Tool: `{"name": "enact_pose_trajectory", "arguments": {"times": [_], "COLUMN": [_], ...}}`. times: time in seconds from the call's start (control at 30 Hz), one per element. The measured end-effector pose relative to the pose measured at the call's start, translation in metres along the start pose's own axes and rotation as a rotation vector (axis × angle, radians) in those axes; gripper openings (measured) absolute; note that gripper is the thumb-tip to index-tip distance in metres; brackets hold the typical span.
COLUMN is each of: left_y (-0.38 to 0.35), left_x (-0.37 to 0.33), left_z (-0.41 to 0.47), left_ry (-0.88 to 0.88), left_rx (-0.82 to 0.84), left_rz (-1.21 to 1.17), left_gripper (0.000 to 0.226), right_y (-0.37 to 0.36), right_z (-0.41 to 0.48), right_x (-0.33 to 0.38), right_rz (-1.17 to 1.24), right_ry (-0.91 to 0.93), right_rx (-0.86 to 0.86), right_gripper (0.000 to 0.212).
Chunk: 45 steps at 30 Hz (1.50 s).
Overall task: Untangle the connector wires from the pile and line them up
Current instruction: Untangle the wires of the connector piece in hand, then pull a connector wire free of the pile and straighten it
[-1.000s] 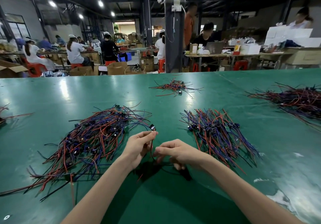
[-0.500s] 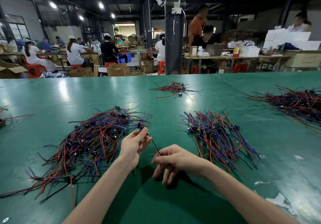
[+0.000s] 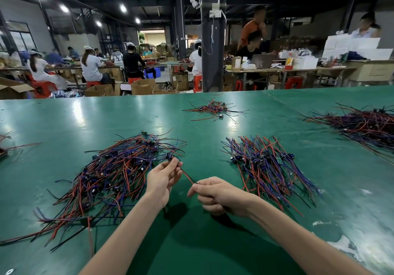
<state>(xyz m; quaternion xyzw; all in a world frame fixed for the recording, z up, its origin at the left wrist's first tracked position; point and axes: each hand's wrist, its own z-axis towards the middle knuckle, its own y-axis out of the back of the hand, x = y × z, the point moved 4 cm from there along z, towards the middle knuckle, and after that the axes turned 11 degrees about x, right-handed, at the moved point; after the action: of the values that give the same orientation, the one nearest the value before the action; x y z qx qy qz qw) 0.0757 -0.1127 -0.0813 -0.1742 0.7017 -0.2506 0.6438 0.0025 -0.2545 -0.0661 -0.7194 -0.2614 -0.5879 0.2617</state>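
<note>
A tangled pile (image 3: 110, 174) of red, blue and black connector wires lies on the green table (image 3: 64, 121) at the left. To the right lies a neater lined-up bunch (image 3: 268, 166) of the same wires. My left hand (image 3: 162, 178) pinches one connector wire (image 3: 187, 175) near its small black connector (image 3: 169, 157), at the pile's right edge. My right hand (image 3: 215, 195) pinches the same wire's red and black strands lower down, so the wire runs taut between both hands just above the table.
A small wire heap (image 3: 213, 109) lies at the far middle and a large one (image 3: 362, 125) at the far right. A few wires (image 3: 6, 144) show at the left edge. Beyond the table edge are a pillar (image 3: 212, 40), cardboard boxes and seated workers.
My left hand moved left and slightly away with the connector end, toward the pile. My right hand slid along the wire, which now stretches straight between the hands.
</note>
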Motion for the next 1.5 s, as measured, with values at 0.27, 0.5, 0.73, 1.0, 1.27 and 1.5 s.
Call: {"name": "enact_pose_trajectory", "arguments": {"times": [0.27,0.5,0.73,1.0,1.27,1.5], "left_y": [-0.004,-0.023,-0.021,-0.021,-0.022,-0.020], "left_x": [0.003,0.018,0.021,0.023,0.009,-0.024], "left_z": [-0.001,-0.013,-0.012,-0.012,-0.021,-0.021], "left_ry": [0.072,0.202,0.229,0.210,-0.502,-0.644], "left_rx": [0.051,0.312,0.288,0.288,0.190,-0.152], "left_rz": [0.055,0.176,0.212,0.309,1.580,1.999], "left_gripper": [0.007,0.016,0.035,0.028,0.019,0.019], "right_y": [-0.003,0.011,0.036,0.129,0.130,0.088], "right_z": [-0.008,-0.002,-0.014,-0.075,-0.086,-0.045], "right_x": [0.003,0.003,0.022,0.040,0.022,0.021], "right_rz": [0.025,0.036,-0.198,-0.714,-1.020,-1.545], "right_ry": [-0.202,-0.039,0.084,-0.167,-0.716,-0.546], "right_rx": [0.231,0.069,-0.270,-1.048,-1.146,-1.124], "right_gripper": [0.034,0.029,0.020,0.020,0.023,0.034]}}
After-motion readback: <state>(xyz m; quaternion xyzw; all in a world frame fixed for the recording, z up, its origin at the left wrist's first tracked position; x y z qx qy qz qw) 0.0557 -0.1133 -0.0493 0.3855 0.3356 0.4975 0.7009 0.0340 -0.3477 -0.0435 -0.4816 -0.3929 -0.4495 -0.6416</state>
